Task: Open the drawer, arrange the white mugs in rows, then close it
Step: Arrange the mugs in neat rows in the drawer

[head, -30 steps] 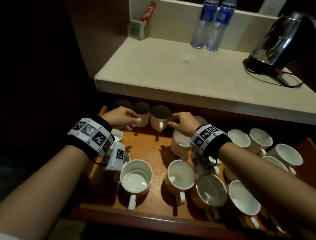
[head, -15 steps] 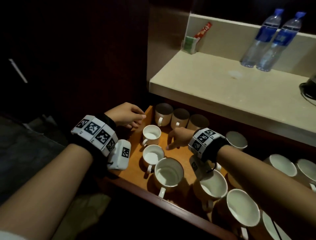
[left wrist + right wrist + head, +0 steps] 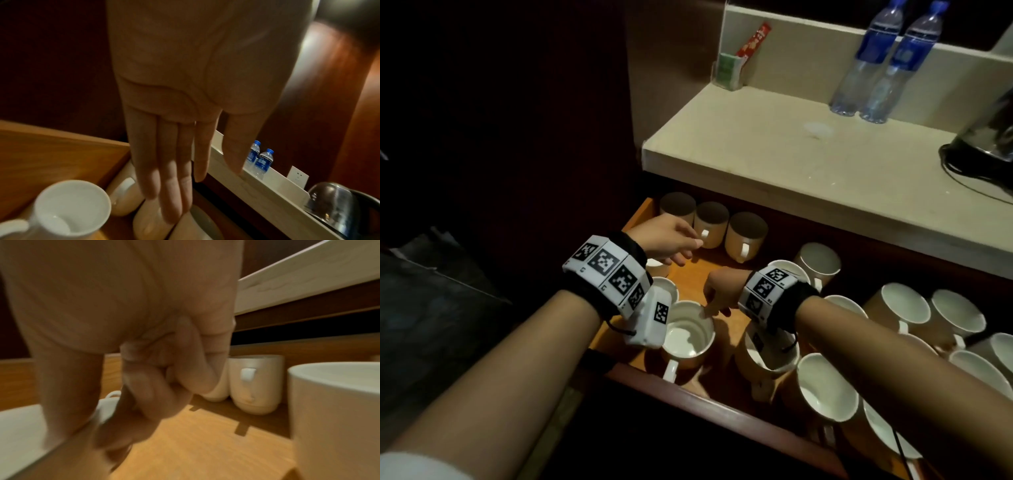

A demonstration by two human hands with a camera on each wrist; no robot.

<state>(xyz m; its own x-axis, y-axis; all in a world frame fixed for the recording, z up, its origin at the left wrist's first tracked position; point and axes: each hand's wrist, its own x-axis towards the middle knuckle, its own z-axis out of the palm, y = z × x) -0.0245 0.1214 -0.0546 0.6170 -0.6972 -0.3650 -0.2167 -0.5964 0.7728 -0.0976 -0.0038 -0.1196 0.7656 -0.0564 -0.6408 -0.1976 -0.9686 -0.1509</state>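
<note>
Left hand: fingers straight, holding nothing, above the back row of mugs in the open drawer. Right hand: fingers curled at the rim of a front mug; grip cannot be confirmed. More mugs crowd the right side.

Pale counter holds two bottles, dark kettle with cord, clear holder with sachets.
</note>
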